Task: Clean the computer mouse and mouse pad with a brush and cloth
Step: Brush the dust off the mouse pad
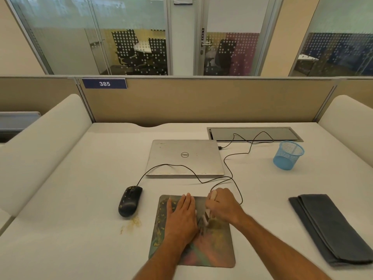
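Keep your left hand (181, 216) pressed flat on the multicoloured rectangular mouse pad (214, 253) at the worktop's near edge while your right hand (224, 205), gripping the pale-handled brush (206, 218), sweeps crumbs outward.

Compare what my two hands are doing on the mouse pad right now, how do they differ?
The left hand lies flat, fingers straight, pressing the mouse pad down; the right hand is curled around the brush. The left hand holds nothing; the right hand holds the tool, its bristle end blurred, pointing down at the pad. The left hand sits toward the pad's left side, the right toward its far right. Both are over the pad.
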Tool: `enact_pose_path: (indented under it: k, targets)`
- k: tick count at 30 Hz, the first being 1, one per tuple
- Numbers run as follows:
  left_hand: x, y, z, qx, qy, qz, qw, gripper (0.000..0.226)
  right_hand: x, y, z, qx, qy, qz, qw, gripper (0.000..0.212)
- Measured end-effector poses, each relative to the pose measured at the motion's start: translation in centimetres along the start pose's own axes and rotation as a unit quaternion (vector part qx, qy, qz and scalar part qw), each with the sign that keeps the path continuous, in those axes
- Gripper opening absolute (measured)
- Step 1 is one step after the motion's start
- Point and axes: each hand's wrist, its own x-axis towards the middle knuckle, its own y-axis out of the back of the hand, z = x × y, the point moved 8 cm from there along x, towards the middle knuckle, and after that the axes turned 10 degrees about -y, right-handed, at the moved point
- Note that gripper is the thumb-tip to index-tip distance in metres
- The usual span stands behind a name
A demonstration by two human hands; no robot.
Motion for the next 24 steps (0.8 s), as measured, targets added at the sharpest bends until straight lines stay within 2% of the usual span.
enact_pose_path:
  k: [3, 7, 12, 16, 20, 24]
  targets:
    - [0.0, -0.1, 0.0, 0.002, -0.002, 0.0, 1.0, 0.06, -0.5, 0.8, 0.4, 0.041, -0.001, 0.057, 0.998, 0.022]
    - [-0.1, -0.2, 0.0, 0.003, -0.002, 0.001, 1.0, 0.059, -1.2, -0.4, 0.7, 0.016, -0.013, -0.003, 1.0, 0.028]
    - [0.0, -0.1, 0.0, 0.002, -0.001, 0.002, 1.0, 0.06, -1.5, 0.4, 1.1, 0.066, -0.019, 0.044, 0.997, 0.029]
    - [0.0, -0.2, 0.0, 0.001, 0.002, -0.005, 1.0, 0.058, -2.3, -1.2, 1.7, 0.066, -0.029, -0.033, 0.997, 0.036]
    - [0.0, -0.1, 0.0, -0.004, 0.002, -0.001, 1.0, 0.058, -2.2, 0.4, 1.6, 0.084, -0.016, 0.037, 0.996, 0.034]
    - [-0.1, 0.0, 0.1, -0.001, 0.005, 0.0, 1.0, 0.058, -1.8, -0.2, 2.6, 0.055, -0.039, -0.006, 0.998, 0.032]
